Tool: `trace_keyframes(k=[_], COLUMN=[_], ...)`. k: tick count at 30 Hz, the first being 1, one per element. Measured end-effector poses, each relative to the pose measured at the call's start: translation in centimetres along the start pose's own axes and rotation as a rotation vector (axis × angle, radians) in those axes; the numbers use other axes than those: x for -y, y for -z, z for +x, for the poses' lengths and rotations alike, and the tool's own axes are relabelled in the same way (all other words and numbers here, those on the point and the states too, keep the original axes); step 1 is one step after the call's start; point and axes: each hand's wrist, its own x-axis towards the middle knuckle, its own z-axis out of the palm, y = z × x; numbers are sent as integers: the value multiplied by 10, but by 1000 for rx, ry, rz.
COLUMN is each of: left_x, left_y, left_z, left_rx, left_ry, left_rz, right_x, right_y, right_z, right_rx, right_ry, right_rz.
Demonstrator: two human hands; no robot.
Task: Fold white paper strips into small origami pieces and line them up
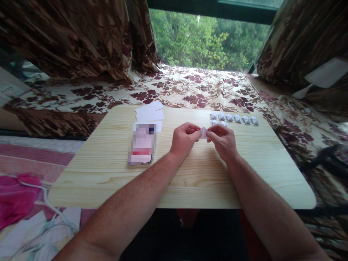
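Between my two hands is a small piece of folded white paper (203, 133), held just above the tabletop. My left hand (185, 137) pinches its left edge between thumb and fingers. On the opposite edge, my right hand (222, 139) has a similar pinch. Beyond my right hand, several small folded paper pieces (230, 117) stand in a row, with a shorter second row partly hidden behind that hand. Loose white paper sheets (149, 113) lie overlapping at the table's far left.
A blurred-out phone-like object (141, 145) lies on the wooden table (108, 181), left of my hands. Behind the table is a ledge with flowered cloth (195, 88) below a window. Cables and papers (54, 224) lie at lower left, beside a pink cloth (19, 197).
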Motion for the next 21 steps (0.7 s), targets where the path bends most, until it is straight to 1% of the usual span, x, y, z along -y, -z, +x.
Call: trace_keyframes(k=[12, 21], left_x=[0, -2], left_y=[-1, -1], left_z=[-2, -3], left_rx=[40, 63], left_ry=[-34, -25], left_rz=[-19, 16], right_x=[0, 10], right_y=[-1, -3], right_z=[-2, -5], right_rx=[16, 12], right_ry=[29, 18], right_rz=[48, 66])
